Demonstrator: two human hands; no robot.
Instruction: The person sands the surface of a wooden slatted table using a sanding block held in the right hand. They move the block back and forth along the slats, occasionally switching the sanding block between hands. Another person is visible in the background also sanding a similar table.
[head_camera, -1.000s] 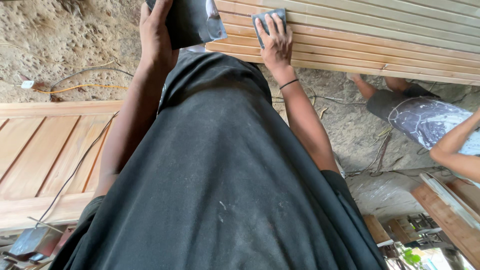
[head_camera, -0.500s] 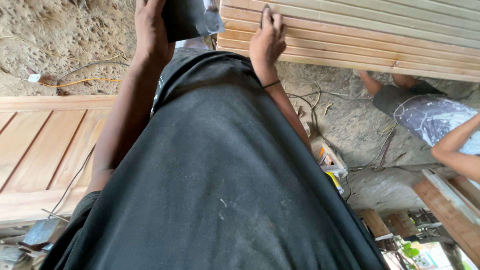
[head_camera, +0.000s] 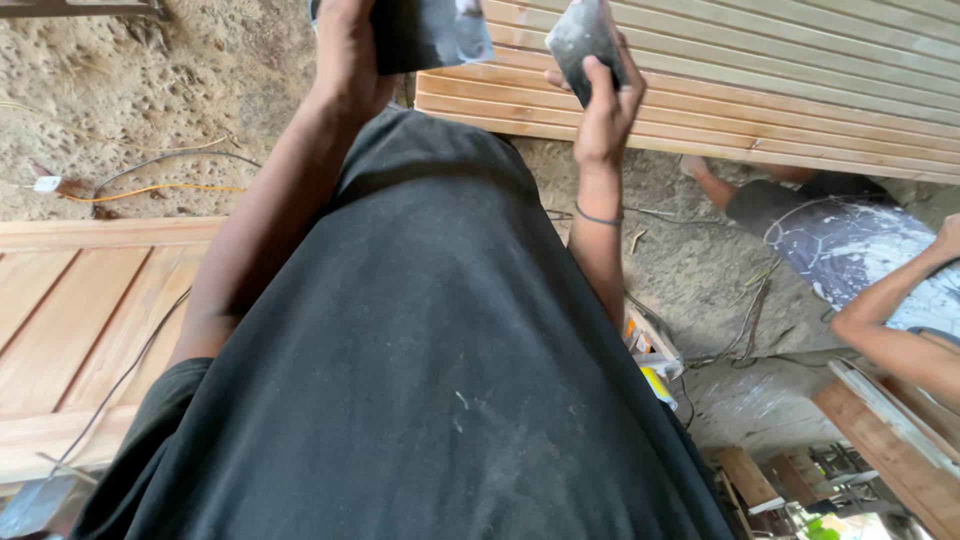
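Packages lie small and low at about 4 o'clock from the frame's middle: a yellow-and-orange box (head_camera: 652, 372) on the dirt floor (head_camera: 150, 90), just beside the person's black shirt (head_camera: 430, 380), with tangled wires (head_camera: 745, 330) near it. At 9 o'clock a small white tag (head_camera: 46, 184) sits on the floor where an orange wire (head_camera: 150, 190) and a grey one run off.

At 12 o'clock the left hand (head_camera: 345, 55) is clamped on a dark flat block (head_camera: 430, 30), its upper part cut off by the frame edge. At 1 o'clock the right hand (head_camera: 605, 100) grips a grey scraper pad (head_camera: 582, 38), fingers curled round its lower end, the pad held in front of the slatted wood panel (head_camera: 780, 90); whether it touches the slats I cannot tell. A thin band (head_camera: 597, 217) circles that wrist. The hands are apart.

A second wooden panel (head_camera: 70, 330) lies at 8 o'clock. At 3 o'clock another person's arm (head_camera: 890, 320) and patterned cloth (head_camera: 860, 250) show.

Against half a second ago, the right hand has lifted off the slats and now grips the pad upright rather than lying pressed flat on it. The left hand keeps its block at the top edge.
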